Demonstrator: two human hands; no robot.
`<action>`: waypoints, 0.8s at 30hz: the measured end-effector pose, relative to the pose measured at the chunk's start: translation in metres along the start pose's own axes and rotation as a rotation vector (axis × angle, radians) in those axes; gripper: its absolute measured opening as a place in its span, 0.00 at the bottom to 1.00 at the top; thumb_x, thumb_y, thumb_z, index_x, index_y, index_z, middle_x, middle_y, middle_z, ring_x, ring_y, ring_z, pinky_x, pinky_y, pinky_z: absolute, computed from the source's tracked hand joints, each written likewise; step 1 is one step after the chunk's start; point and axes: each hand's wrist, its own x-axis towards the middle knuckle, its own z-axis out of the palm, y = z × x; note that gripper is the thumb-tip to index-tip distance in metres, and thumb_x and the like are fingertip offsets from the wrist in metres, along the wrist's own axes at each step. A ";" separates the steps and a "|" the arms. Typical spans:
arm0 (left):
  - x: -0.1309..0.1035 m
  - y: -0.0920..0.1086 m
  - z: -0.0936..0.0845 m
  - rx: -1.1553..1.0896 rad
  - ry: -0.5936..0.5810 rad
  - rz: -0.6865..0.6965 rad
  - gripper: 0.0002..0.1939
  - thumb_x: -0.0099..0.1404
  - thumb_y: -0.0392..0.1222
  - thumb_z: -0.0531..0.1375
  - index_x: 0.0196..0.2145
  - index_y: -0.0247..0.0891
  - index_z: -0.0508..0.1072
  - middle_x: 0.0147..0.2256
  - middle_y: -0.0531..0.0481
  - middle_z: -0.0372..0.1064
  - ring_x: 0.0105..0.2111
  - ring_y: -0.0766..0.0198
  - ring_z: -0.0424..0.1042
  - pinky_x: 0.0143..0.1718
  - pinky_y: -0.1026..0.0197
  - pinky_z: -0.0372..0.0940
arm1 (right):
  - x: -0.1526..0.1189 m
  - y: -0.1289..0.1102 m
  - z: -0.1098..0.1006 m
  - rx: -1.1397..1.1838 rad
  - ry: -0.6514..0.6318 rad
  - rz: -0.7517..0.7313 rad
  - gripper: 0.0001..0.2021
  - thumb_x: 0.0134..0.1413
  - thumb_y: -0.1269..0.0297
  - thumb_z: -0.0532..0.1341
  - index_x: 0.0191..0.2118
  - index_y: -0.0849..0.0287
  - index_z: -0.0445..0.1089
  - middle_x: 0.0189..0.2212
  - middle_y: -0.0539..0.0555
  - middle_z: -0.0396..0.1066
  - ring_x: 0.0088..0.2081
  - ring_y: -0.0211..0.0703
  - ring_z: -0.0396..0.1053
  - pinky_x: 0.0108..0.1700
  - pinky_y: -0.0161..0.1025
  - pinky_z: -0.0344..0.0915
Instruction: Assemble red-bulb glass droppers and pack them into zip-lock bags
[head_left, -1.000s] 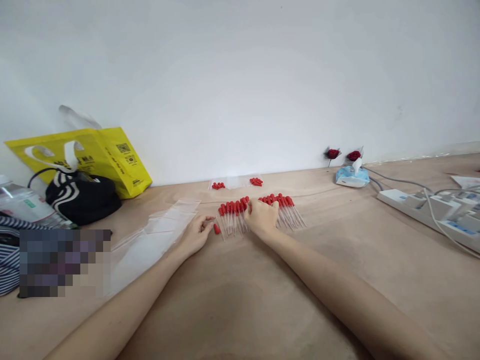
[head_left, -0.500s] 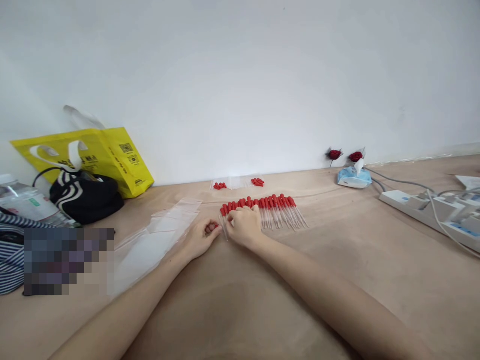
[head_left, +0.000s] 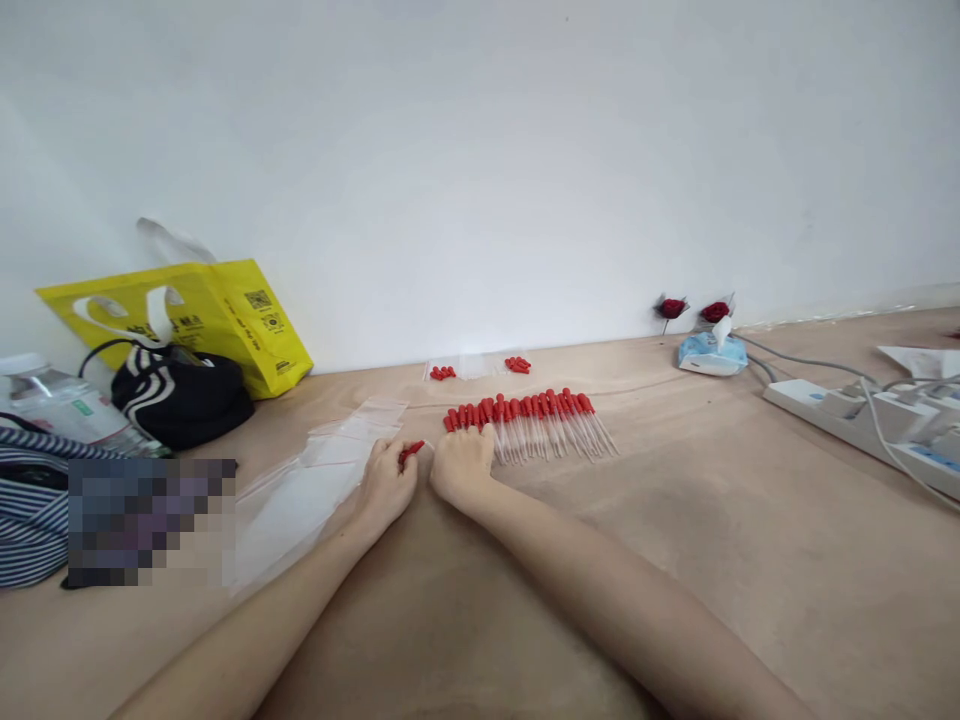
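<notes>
My left hand (head_left: 388,485) is closed, its fingers pinching the red rubber bulb (head_left: 412,452) of a glass dropper. A short pale stretch of its tube shows at the bulb's right end, leading toward my right hand (head_left: 463,465). That hand is closed too and seems to grip the tube, though its fingertips are hidden. Just beyond and to the right of it lies a row of droppers (head_left: 555,425), red bulbs at the far end and clear tubes pointing toward me. My right hand partly covers the row's left end.
Clear zip bags (head_left: 315,490) lie left of my hands. Small bags with loose red bulbs (head_left: 518,365) lie by the wall. A yellow bag (head_left: 247,320), black pouch (head_left: 180,395) and plastic bottle (head_left: 82,410) stand left; tissues (head_left: 709,357) and a power strip (head_left: 825,410) are right.
My left hand has moved slightly left and turned, so the red bulb in it now shows clearly. The right hand has moved left, uncovering more of the dropper row.
</notes>
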 end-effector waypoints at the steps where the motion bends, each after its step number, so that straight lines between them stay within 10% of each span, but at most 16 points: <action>1: 0.000 0.000 0.000 0.000 0.003 0.000 0.10 0.53 0.35 0.51 0.29 0.36 0.71 0.26 0.49 0.64 0.30 0.59 0.68 0.33 0.58 0.64 | 0.000 -0.003 -0.001 -0.011 -0.013 -0.007 0.13 0.50 0.73 0.51 0.37 0.64 0.71 0.38 0.63 0.70 0.43 0.51 0.63 0.46 0.48 0.45; 7: -0.005 0.007 -0.008 -0.027 -0.008 0.057 0.10 0.57 0.41 0.52 0.31 0.34 0.70 0.28 0.47 0.67 0.28 0.60 0.68 0.31 0.59 0.64 | -0.018 0.009 -0.010 -0.020 0.055 -0.062 0.13 0.52 0.76 0.49 0.39 0.68 0.68 0.40 0.66 0.68 0.43 0.52 0.61 0.42 0.47 0.50; 17: -0.038 0.058 -0.003 -0.321 -0.219 0.372 0.09 0.60 0.38 0.53 0.37 0.38 0.71 0.32 0.50 0.71 0.31 0.64 0.70 0.33 0.63 0.65 | -0.081 0.155 -0.006 0.412 0.234 -0.430 0.14 0.56 0.71 0.49 0.48 0.62 0.59 0.33 0.56 0.65 0.33 0.40 0.63 0.36 0.38 0.60; 24: -0.045 0.067 0.001 -0.361 -0.341 0.330 0.08 0.60 0.37 0.54 0.36 0.38 0.72 0.32 0.51 0.72 0.31 0.65 0.70 0.33 0.64 0.64 | -0.083 0.148 -0.008 0.500 0.187 -0.514 0.12 0.55 0.72 0.50 0.40 0.60 0.67 0.33 0.57 0.65 0.35 0.40 0.64 0.38 0.38 0.62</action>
